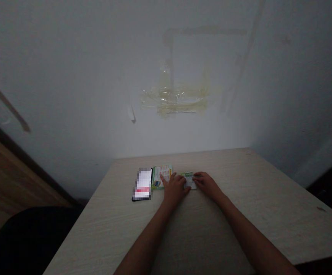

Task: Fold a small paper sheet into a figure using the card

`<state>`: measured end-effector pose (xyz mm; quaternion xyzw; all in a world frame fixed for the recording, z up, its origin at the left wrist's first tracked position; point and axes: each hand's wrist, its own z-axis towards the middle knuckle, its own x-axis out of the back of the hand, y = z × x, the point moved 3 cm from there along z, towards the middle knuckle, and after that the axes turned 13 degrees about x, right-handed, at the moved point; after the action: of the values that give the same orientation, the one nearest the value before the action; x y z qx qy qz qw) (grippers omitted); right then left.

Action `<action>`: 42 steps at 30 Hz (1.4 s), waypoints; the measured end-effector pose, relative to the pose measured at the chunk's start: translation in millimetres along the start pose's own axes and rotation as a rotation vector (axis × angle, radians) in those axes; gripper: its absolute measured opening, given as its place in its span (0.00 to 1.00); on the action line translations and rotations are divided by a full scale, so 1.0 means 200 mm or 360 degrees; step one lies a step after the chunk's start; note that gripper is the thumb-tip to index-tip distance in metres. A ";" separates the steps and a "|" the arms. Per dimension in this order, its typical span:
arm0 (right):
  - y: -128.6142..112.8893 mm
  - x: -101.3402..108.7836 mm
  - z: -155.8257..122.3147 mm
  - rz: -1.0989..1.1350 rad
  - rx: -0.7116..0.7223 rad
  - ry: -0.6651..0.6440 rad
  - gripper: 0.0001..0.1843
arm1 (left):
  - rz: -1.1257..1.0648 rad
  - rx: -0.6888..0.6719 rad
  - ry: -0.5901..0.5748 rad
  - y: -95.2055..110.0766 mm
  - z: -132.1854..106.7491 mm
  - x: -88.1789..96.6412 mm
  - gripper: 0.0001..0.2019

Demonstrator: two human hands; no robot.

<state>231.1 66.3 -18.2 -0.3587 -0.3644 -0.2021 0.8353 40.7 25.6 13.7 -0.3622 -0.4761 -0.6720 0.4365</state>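
Note:
A small printed card or flat packet [189, 180], pale with a green top, lies between my hands low over the table. My left hand [174, 188] has its thumb and index finger at the card's left edge, while its outer fingers spread over a green-edged printed booklet or flat box [157, 175]. That printed piece is partly covered by those fingers. At the card's right edge, the fingers of my right hand [207, 184] are closed on it. Small print on both pieces is too fine to read.
A phone [143, 185] with a lit, blurred-out screen lies left of the printed piece. The pale wooden table [111, 225] meets a wall [97, 95] with peeling clear tape [180, 99]. A dark shape [31, 236] stands beside the table's left edge.

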 end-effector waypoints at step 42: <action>0.04 0.00 0.04 -0.0049 -0.0103 0.0119 0.09 | -0.0038 0.0037 -0.0026 -0.01 -0.01 -0.01 0.14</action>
<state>232.7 76.5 -17.5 -0.3721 -0.3316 -0.2398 0.8331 39.3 24.9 11.1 -0.3568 -0.4918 -0.6686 0.4287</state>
